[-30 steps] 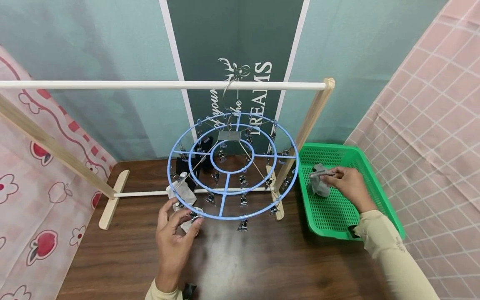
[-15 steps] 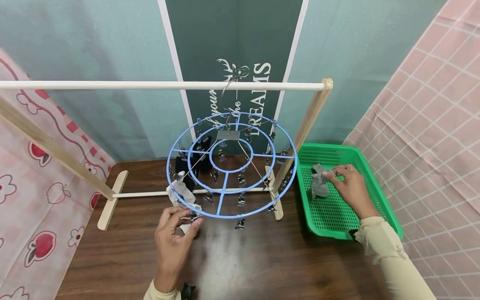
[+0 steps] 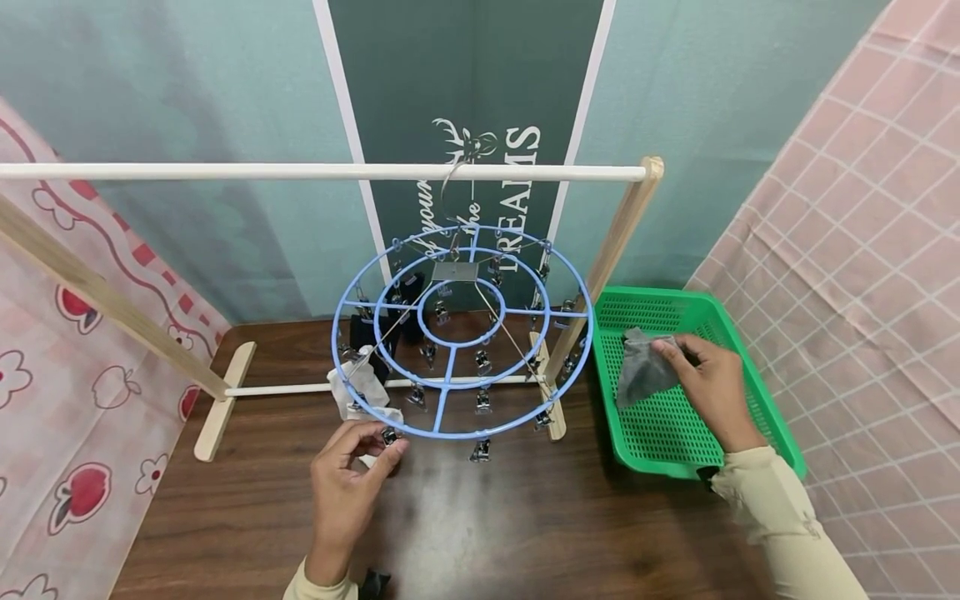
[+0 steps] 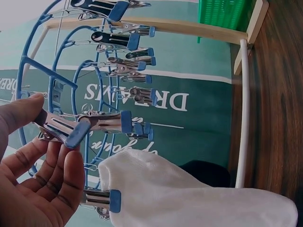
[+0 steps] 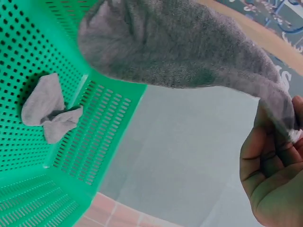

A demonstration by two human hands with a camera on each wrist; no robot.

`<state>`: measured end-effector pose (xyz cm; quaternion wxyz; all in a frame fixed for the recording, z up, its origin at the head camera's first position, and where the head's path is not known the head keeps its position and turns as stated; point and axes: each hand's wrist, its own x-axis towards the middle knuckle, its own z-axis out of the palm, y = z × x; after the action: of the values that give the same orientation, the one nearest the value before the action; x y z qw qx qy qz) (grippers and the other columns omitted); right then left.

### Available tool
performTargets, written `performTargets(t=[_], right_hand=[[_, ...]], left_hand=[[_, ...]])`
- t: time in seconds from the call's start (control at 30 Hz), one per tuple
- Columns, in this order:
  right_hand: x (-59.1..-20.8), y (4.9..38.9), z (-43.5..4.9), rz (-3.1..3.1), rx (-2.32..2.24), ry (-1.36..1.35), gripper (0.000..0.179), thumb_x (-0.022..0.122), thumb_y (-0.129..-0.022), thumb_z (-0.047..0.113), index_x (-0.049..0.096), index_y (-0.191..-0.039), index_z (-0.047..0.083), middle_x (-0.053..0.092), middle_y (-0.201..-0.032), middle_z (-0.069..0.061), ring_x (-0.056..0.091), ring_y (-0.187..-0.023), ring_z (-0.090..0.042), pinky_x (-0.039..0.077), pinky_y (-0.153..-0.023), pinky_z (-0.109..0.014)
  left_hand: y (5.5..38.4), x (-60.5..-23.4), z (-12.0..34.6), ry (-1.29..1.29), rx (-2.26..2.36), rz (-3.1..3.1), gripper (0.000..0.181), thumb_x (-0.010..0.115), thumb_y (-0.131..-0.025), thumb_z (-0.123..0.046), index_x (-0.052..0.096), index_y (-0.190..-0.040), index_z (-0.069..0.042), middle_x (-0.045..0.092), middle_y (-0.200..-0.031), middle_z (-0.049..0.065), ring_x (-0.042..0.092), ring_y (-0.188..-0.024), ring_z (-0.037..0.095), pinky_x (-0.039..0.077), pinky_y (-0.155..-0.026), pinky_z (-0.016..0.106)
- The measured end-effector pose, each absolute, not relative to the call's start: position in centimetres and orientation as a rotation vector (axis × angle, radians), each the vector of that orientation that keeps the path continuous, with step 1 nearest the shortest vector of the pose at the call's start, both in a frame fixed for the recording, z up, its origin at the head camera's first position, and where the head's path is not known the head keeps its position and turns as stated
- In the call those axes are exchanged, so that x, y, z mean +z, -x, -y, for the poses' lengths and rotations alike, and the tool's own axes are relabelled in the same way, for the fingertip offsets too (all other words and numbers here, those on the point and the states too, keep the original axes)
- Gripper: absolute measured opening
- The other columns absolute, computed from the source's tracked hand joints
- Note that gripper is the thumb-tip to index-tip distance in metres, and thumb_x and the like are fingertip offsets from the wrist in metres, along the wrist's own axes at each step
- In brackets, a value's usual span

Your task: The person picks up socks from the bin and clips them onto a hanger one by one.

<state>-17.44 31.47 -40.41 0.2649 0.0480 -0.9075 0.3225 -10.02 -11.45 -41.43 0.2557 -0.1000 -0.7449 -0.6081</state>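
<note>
My left hand (image 3: 348, 483) pinches a metal clip (image 4: 61, 130) with blue tips between thumb and fingers, at the front left rim of the round blue hanger (image 3: 442, 432). Beside it, a white sock (image 4: 199, 201) hangs from another clip. My right hand (image 3: 712, 387) holds a grey sock (image 5: 184, 52) by its cuff over the green basket (image 3: 622, 450); the sock dangles, spread out. A second grey sock (image 5: 45, 104) lies crumpled inside the basket in the right wrist view.
The hanger hooks over the white rail (image 3: 262, 172) of a wooden rack. Dark socks (image 3: 411, 308) hang at its back left, and several other clips dangle around it. The rack's right post (image 3: 615, 233) stands between hanger and basket. Wood-look flooring (image 3: 495, 525) lies in front.
My right hand has drawn the grey sock slightly up, and it now hangs unfolded and apart from the crumpled one. My left hand stays at the same clip.
</note>
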Motion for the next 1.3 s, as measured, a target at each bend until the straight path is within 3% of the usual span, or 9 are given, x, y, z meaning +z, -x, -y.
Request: performTargets(t=[0.23,0.47,0.63,0.77,1.1,1.3], right_hand=[[-39.0,16.4,-30.5,2.436,0.971,-0.107,0.012,0.069,-0.091,0.021,0.076,-0.095,0.012,0.067,-0.073,-0.005,0.042,-0.049,-0.010,0.032,-0.046,-0.023],[-37.4,15.0,-29.0,2.381,1.092,-0.122,0.005,0.070,-0.089,0.012,0.074,-0.087,0.009,0.060,-0.066,-0.006,0.041,-0.052,-0.009,0.033,-0.046,-0.023],[-35.5,13.4,-26.8,2.360,1.128,-0.133,0.004,0.070,-0.087,0.004,0.072,-0.087,0.000,0.065,-0.073,0.001,0.051,-0.061,-0.005,0.038,-0.049,-0.018],[-35.5,12.7,-26.1,2.365,1.145,-0.199,0.003,0.070,-0.087,0.000,0.071,-0.086,-0.003,0.062,-0.072,0.003,0.050,-0.064,-0.005,0.038,-0.050,-0.018],[-38.6,11.7,-24.9,2.441,1.116,-0.439,0.021,0.075,-0.081,-0.002,0.072,-0.089,0.018,0.048,-0.060,0.008,0.039,-0.051,-0.006,0.033,-0.045,-0.023],[-39.5,11.2,-23.3,2.514,1.127,-0.465,0.019,0.074,-0.084,0.005,0.070,-0.090,0.022,0.050,-0.062,0.011,0.043,-0.053,-0.006,0.036,-0.047,-0.022]], left_hand=[[10.0,-41.4,11.6,0.327,-1.632,1.969,0.022,0.075,-0.066,0.023,0.064,-0.081,0.010,0.059,-0.074,0.018,0.056,-0.063,0.009,0.047,-0.056,0.014],[10.0,-41.6,11.7,0.362,-1.577,1.928,0.023,0.074,-0.064,0.024,0.064,-0.078,0.009,0.058,-0.071,0.018,0.052,-0.060,0.009,0.044,-0.054,0.014],[10.3,-43.3,12.1,0.373,-1.605,1.929,0.026,0.076,-0.063,0.023,0.065,-0.078,0.006,0.060,-0.074,0.017,0.053,-0.058,0.009,0.044,-0.052,0.015],[10.5,-44.4,12.4,0.355,-1.650,1.923,0.025,0.077,-0.066,0.020,0.066,-0.082,0.004,0.061,-0.076,0.017,0.055,-0.061,0.008,0.045,-0.055,0.015],[10.6,-44.6,12.4,0.383,-1.824,1.831,0.023,0.070,-0.072,0.023,0.063,-0.090,0.010,0.059,-0.079,0.016,0.058,-0.070,0.006,0.049,-0.059,0.015],[10.5,-44.7,12.2,0.365,-1.884,1.826,0.024,0.069,-0.072,0.024,0.063,-0.093,0.013,0.060,-0.080,0.017,0.058,-0.071,0.006,0.050,-0.060,0.016]])
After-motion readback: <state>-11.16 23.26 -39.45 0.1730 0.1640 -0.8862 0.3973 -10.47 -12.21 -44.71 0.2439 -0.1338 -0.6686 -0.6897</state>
